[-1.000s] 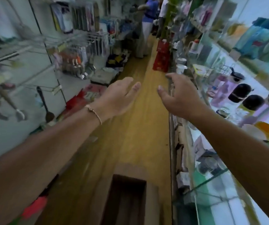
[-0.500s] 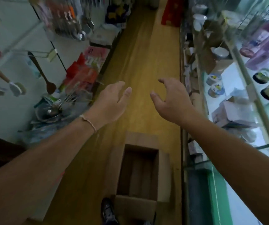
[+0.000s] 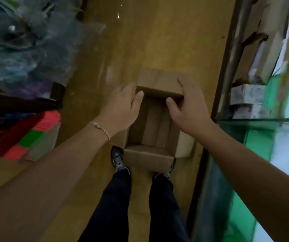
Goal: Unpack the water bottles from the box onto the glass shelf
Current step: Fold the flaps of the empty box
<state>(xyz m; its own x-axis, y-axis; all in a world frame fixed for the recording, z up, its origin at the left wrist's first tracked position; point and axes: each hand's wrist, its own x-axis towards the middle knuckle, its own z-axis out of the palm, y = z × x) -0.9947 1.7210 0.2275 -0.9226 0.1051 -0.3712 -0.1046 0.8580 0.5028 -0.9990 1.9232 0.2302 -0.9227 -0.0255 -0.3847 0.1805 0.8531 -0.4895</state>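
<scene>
- At the centre of the frame, on the wooden floor point(image 3: 157, 41), sits the open cardboard box point(image 3: 147, 157) with its flaps folded outward. Only brown vertical panels show inside it, and what they are cannot be told.
- Left hand point(image 3: 122, 105) lies over the box's far left corner, fingers loosely spread and holding nothing. A thin bracelet point(image 3: 100, 128) circles the wrist.
- Right hand point(image 3: 185, 109) lies over the far right corner, fingers relaxed and wide with the thumb toward the opening, also gripping nothing. Whether either hand touches the cardboard cannot be told.
- Just below the box are two dark shoes point(image 3: 117, 158) and dark trouser legs point(image 3: 112, 198); the near flap is just beside the toes.
- Right of the box — close by — runs the glass shelf point(image 3: 262, 120), its green-tinted edge crossing the right side of the frame.
- Upper right, cardboard cartons point(image 3: 262, 55) stand on a lower level.
- Lower left, a stack of red, pink and green packs point(image 3: 30, 137).
- Upper left — blurred plastic-wrapped goods point(image 3: 18, 41).
</scene>
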